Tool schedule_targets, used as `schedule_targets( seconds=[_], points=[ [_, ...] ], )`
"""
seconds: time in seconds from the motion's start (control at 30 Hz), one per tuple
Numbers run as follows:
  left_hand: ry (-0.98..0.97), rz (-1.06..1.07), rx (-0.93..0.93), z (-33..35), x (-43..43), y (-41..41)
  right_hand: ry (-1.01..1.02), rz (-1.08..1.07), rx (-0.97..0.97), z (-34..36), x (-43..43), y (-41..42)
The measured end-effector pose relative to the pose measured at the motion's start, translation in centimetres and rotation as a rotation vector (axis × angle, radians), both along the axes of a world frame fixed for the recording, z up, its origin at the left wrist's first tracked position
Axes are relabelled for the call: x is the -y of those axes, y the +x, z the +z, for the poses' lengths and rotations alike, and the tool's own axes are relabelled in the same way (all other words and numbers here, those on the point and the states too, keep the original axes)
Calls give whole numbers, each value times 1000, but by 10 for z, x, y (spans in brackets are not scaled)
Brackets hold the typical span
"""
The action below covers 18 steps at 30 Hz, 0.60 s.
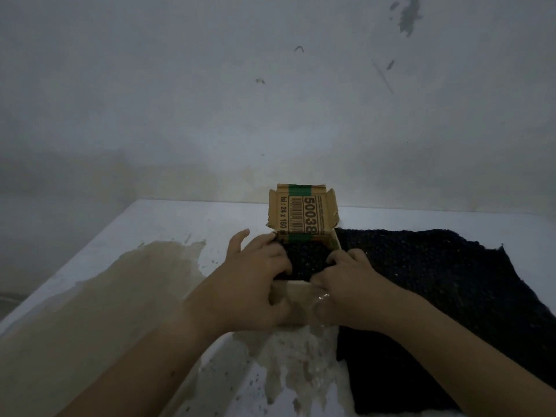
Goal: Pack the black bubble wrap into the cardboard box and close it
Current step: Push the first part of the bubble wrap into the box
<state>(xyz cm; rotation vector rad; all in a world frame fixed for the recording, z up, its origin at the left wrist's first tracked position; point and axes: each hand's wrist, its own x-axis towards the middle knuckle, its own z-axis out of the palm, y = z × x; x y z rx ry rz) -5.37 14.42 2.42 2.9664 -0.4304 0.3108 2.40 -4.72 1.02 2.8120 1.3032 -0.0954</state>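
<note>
A small cardboard box [298,291] stands on the table in front of me. Its lid [302,213], with a green band and a printed barcode, stands upright at the back. A wad of black bubble wrap [305,261] fills the box's opening. My left hand [252,275] lies over the left side of the wad with its fingers curled into it and its thumb on the box's front wall. My right hand [352,281] grips the right side of the wad, fingers bent down into it. The box's side walls are hidden by my hands.
A large black sheet [445,284] lies flat on the table to the right of the box, reaching the near edge. The white table [180,221] has a wide tan stain [105,296] on its left half. A bare wall stands right behind the table.
</note>
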Motion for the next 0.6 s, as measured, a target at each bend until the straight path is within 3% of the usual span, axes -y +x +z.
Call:
schedule_targets(
  seconds=[0.17, 0.27, 0.4, 0.6],
  points=[
    [82, 45, 5, -6, -9, -9, -14, -4, -4, 8, -2, 3],
    [173, 28, -67, -8, -4, -3, 82, -29, 128, 21, 5, 6],
    [146, 11, -123, -4, -1, 7, -125, -48, 241, 25, 6, 9],
    [35, 128, 103, 9, -7, 21, -220, -23, 153, 13, -4, 9]
  ],
)
